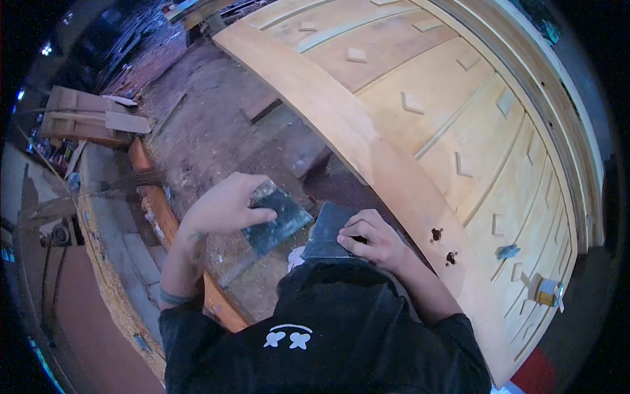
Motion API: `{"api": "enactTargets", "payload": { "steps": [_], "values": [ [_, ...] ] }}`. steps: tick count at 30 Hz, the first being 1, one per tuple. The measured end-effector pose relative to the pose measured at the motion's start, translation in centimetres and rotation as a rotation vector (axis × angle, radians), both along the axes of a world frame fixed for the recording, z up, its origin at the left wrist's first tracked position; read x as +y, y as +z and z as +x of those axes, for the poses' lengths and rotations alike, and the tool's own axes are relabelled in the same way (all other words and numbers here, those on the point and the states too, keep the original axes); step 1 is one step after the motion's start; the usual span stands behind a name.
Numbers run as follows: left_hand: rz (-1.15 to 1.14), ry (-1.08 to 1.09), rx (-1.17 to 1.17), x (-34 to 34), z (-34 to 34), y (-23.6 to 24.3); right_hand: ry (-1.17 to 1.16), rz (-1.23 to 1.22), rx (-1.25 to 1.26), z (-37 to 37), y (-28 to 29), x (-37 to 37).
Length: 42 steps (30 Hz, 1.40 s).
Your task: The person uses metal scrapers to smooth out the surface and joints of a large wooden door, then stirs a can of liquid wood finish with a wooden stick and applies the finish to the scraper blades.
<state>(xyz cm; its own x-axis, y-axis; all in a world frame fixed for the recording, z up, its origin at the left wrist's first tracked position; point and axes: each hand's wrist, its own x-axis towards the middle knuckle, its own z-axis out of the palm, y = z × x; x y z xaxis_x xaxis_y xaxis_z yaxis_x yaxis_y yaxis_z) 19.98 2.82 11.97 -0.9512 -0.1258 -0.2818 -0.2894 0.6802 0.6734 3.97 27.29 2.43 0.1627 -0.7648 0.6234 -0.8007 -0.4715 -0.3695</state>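
Note:
In front of my torso, my left hand grips a square dark plate with a mottled, smeared surface, its fingers over the upper edge. My right hand is closed on a second dark square plate, held close beside the first and against my black shirt. Just to the right lies a large pale wooden door panel with grooves, raised small blocks and two irregular holes near its edge. On it sit a small blue-grey item and a small yellowish container.
At the left stand a long bench edge with crumbly debris, an orange-brown board, stacked wooden pieces and clutter. The dusty floor shows between the bench and the panel, with loose wood pieces on it. Timber lies at the top.

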Motion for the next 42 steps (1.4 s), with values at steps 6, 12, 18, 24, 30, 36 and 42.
{"api": "enactTargets", "payload": {
  "steps": [6,12,18,24,30,36,42],
  "values": [
    [-0.004,0.12,0.045,-3.0,-0.7,-3.7,-0.058,-0.012,-0.214,0.1,-0.6,-1.6],
    [1.292,0.783,0.317,-0.3,-1.6,-5.4,-0.554,-0.004,-1.182,1.8,-3.4,-3.0],
    [1.242,0.335,0.01,5.0,-0.7,-8.9,-0.643,-0.002,-1.609,0.9,-4.8,-4.3],
    [1.305,0.637,0.192,-0.1,-2.3,-7.4,-0.469,-0.118,-1.935,-0.1,-1.4,-5.6],
    [0.939,0.443,0.168,-1.8,-4.6,-6.4,-0.443,0.209,-1.956,-1.4,-1.2,-5.6],
    [0.993,0.44,0.327,-2.2,-5.7,-5.8,-0.488,0.19,-1.974,-1.8,-3.4,-4.5],
    [0.534,0.654,0.589,1.1,-6.3,-4.6,-0.736,0.109,-1.961,-0.5,-3.5,-5.1]
  ]
}}
